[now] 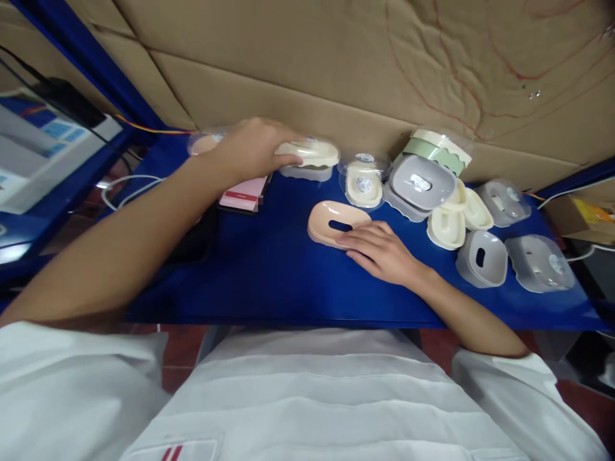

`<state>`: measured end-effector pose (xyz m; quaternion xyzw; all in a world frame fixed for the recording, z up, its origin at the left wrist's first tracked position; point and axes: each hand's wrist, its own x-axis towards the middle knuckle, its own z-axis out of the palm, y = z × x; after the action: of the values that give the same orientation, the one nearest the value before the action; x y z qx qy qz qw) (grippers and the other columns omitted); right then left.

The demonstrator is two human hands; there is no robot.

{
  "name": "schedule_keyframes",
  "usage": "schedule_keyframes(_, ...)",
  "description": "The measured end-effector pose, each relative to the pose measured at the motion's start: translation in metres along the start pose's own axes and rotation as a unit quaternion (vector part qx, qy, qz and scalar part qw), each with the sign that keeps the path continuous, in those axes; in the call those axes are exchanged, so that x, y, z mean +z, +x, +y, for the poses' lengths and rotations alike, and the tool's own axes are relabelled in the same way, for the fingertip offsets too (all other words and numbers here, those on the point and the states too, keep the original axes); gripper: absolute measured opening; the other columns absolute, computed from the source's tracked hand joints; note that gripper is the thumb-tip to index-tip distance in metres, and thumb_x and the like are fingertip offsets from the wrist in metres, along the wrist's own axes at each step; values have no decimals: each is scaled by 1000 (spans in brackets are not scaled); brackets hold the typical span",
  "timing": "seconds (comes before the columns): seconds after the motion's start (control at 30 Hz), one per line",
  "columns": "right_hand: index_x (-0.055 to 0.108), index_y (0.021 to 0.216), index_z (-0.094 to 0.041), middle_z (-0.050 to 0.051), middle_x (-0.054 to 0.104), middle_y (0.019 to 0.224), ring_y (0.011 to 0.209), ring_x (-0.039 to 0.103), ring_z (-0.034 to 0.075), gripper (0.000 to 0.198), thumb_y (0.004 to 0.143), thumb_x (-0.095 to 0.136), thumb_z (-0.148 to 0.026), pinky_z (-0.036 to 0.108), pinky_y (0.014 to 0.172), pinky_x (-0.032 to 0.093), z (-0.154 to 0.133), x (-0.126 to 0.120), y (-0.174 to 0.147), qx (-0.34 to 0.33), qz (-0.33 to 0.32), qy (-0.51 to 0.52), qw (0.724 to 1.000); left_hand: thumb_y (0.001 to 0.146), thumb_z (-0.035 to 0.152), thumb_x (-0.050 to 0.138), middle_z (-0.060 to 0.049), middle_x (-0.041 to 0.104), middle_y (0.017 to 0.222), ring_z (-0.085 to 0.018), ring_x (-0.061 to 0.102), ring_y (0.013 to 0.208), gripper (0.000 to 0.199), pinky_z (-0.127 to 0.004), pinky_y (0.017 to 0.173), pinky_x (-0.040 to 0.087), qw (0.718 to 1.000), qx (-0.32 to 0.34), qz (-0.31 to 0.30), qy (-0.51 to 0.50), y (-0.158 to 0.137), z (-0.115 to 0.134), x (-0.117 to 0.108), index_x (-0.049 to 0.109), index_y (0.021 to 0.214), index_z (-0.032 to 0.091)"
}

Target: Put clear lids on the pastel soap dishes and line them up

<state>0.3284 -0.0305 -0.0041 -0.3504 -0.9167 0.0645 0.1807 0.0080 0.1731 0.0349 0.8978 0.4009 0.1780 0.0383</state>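
Probably light and stiff, the peach dish (pixel 321 221) on the surface (pixel 288 282) is offering its rim for gripping; your right hand's (pixel 382 253) fingers are resting together there, your left hand's (pixel 250 150) pinching the cream dish (pixel 319 153).

Peach dish (pixel 327 221) partly hidden by R hand (pixel 382 255). Phone (pixel 244 196) part-covered by L forearm (pixel 163 218). Label (pixel 421 184) txt too sm. to be read.

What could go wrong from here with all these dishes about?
The left hand is on a cream dish near the phone, so a low wrist might nudge that phone. The peach dish under the right hand's fingers could slip if touched only lightly. The large grey dish sits in a crowded cluster; a bump could shift its neighbours.
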Motion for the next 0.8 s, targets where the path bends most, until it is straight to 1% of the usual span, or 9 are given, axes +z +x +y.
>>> schedule_keyframes(0.17, 71, 144, -27, 10, 80, 129, 117, 75, 29, 42, 112, 53, -48, 44, 104, 57, -2, -8, -1, 27, -11, -73, 997, 100, 72, 59, 5, 76, 139, -24, 69, 122, 58, -52, 117, 53, 994, 1, 68, -80, -37, 32, -7, 72, 138, 30)
schedule_keyframes(0.23, 71, 143, -26, 11, 80, 127, 110, 77, 29, 44, 112, 53, -50, 43, 98, 58, -5, -12, -3, 48, -24, -120, 991, 104, 69, 57, 4, 76, 140, -25, 70, 127, 54, -53, 119, 53, 990, 0, 93, -110, -56, 52, -6, 71, 140, 31)
schedule_keyframes(0.33, 69, 143, -21, 14, 78, 130, 109, 76, 32, 42, 112, 52, -43, 43, 92, 56, -9, -19, -8, 85, -41, -183, 979, 109, 58, 57, -1, 72, 148, -28, 67, 138, 46, -53, 123, 51, 986, 22, 126, -109, -85, 82, -7, 70, 143, 30)
schedule_keyframes(0.4, 68, 142, -19, 16, 78, 131, 110, 75, 33, 41, 111, 53, -41, 43, 89, 54, -11, -26, -12, 109, -49, -208, 971, 110, 50, 59, -4, 69, 153, -30, 65, 143, 42, -55, 124, 51, 989, 45, 107, -92, -101, 99, -9, 67, 147, 33)
schedule_keyframes(0.5, 70, 133, -19, 16, 80, 117, 100, 76, 33, 38, 111, 53, -44, 41, 81, 51, -11, -34, -17, 145, -60, -228, 961, 109, 40, 63, -7, 66, 156, -33, 62, 146, 41, -56, 124, 52, 991, 100, 58, -65, -116, 118, -10, 65, 150, 35)
schedule_keyframes(0.57, 71, 130, -18, 16, 81, 108, 92, 75, 33, 37, 110, 52, -44, 41, 76, 48, -9, -36, -19, 174, -65, -246, 951, 108, 35, 63, -9, 65, 156, -33, 60, 148, 43, -56, 124, 52, 990, 122, 45, -47, -118, 121, -6, 63, 151, 34)
schedule_keyframes(0.67, 70, 132, -17, 17, 81, 104, 89, 75, 34, 39, 109, 53, -44, 41, 73, 46, -6, -34, -20, 205, -63, -270, 939, 110, 33, 59, -13, 65, 156, -34, 59, 149, 42, -56, 123, 53, 992, 115, 46, -34, -113, 112, 4, 62, 152, 29)
schedule_keyframes(0.73, 69, 134, -17, 18, 80, 107, 93, 75, 35, 40, 109, 54, -44, 42, 74, 47, -4, -33, -21, 207, -62, -273, 937, 110, 35, 57, -14, 66, 154, -35, 61, 147, 41, -56, 122, 52, 994, 88, 46, -42, -107, 99, 11, 63, 150, 27)
schedule_keyframes(0.8, 67, 139, -17, 19, 79, 118, 101, 75, 37, 44, 108, 56, -46, 43, 78, 50, -3, -32, -22, 188, -62, -268, 943, 111, 39, 56, -14, 67, 151, -35, 63, 144, 41, -56, 121, 51, 996, 54, 48, -51, -101, 86, 17, 65, 148, 26)
